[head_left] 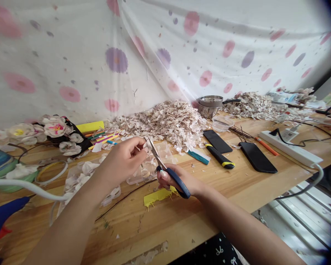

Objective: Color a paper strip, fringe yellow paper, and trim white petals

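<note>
My right hand (172,178) grips the dark blue handles of a pair of scissors (179,182), with the blades pointing up and to the left. My left hand (129,156) pinches a small pale petal (146,145) right beside the blade tips. Beneath both hands lies a clear compartment box (162,149) with small pieces inside. A yellow strip (157,197) with ragged threads rests on the table just below the scissors. To the left, partly behind my left forearm, a clear tray (84,173) holds white petals.
A large heap of pale petals (173,121) lies behind the hands. Two black phones (257,156), a black-and-yellow cutter (219,156) and a white power strip (292,147) are at the right. Flowers (56,129), a blue glue gun (5,217) and a white cable (24,186) occupy the left.
</note>
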Demonstrator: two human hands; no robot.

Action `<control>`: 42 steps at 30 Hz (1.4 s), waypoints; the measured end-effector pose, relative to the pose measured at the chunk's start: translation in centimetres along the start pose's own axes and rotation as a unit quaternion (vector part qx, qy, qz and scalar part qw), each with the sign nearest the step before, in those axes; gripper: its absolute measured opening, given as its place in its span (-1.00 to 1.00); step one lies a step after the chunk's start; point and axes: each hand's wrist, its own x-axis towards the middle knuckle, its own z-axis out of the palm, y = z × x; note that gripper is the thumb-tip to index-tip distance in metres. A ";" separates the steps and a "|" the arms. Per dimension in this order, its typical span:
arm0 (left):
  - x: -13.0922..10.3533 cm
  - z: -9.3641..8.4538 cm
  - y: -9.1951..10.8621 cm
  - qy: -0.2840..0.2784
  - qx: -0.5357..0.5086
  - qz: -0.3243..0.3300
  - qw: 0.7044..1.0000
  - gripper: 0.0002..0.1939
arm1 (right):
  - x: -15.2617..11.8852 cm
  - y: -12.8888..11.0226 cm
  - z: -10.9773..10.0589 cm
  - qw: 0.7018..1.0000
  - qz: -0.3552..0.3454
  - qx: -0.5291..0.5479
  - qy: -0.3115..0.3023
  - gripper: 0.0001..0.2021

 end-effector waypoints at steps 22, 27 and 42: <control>0.3 -0.8 -0.7 -0.023 -0.038 -0.013 0.999 -0.84 | -0.1 -0.8 -0.7 1.000 -0.004 -0.006 -0.012 -0.46; 0.4 -1.1 -1.0 -0.038 -0.032 -0.020 0.999 -0.83 | -0.3 -1.7 -1.1 0.998 0.044 -0.046 0.009 -0.41; 1.0 -1.2 -1.3 -0.074 -0.068 -0.029 0.995 -0.75 | -0.8 -2.8 -2.1 0.989 0.099 -0.104 0.020 -0.47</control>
